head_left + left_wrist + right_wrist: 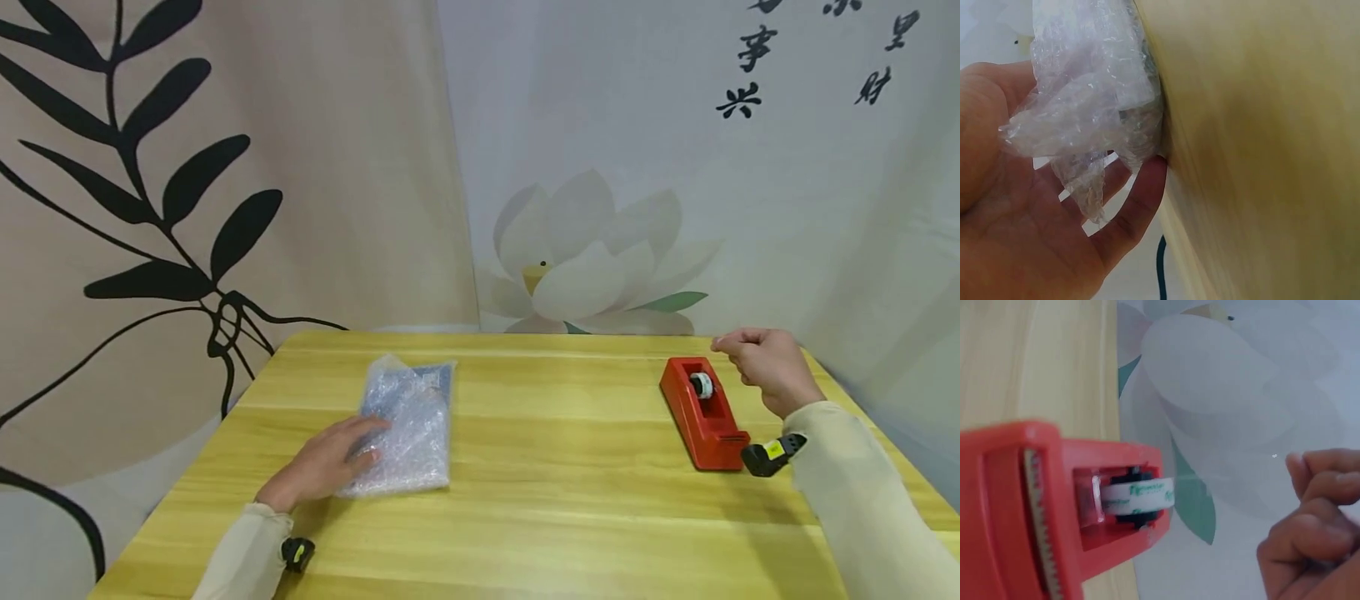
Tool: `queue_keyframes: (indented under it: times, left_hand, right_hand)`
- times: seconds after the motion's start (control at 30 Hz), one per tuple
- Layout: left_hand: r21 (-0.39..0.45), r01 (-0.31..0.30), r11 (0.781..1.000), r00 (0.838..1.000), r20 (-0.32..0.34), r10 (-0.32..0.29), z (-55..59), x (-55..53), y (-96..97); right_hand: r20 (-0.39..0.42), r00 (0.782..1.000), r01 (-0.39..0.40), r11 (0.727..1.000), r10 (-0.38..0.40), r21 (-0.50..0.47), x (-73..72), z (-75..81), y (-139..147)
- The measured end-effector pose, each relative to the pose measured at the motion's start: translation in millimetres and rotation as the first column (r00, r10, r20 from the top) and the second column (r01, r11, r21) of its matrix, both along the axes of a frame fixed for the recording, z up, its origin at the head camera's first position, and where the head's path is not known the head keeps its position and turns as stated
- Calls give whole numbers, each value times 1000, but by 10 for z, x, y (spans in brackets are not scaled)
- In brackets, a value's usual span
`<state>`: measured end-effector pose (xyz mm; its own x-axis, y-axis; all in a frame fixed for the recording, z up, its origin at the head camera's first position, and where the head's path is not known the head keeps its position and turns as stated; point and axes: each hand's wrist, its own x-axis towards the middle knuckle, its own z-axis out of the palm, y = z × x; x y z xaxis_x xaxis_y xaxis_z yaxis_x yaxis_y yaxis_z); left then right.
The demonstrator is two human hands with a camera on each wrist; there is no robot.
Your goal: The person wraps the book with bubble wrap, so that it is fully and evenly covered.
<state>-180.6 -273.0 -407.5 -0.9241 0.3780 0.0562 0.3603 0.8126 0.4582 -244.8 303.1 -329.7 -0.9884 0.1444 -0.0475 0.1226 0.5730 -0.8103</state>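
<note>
A bubble-wrapped flat package (420, 433), bluish under the clear wrap, lies on the table left of centre. My left hand (326, 462) holds it at its left edge, fingers curved about the side. A loose flap of bubble wrap (1066, 125) sticks out toward the palm in the left wrist view. At the right stands a red tape dispenser (697, 433) with a small tape roll (702, 385) and a toothed cutter (1041, 519). My right hand (772, 367) is above and behind it, thumb and finger pinched together. A small glint by those fingertips suggests clear tape.
The wooden table (540, 517) has its far edge close behind the dispenser. Behind it hangs a cloth backdrop (375, 167) with printed leaves, a lotus and characters. Black wrist devices (774, 454) sit at both sleeves, the right one close to the dispenser's front.
</note>
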Motion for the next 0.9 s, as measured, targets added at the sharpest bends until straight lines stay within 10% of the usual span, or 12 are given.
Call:
queue_keyframes:
  times: [0.47,0.7,0.9]
  left_hand:
    - [-38,-32,999,999,31,33,67,3,70]
    - [-47,-43,998,998,52,46,96,14,86]
    - [-42,-29,999,999,44,31,82,-1,84]
  right_hand:
    - [-29,999,-45,968,39,-248,-17,64,70]
    - [-53,996,-91,764,74,-639,38,59,71]
    - [-77,996,-81,823,46,-562,78,75,51]
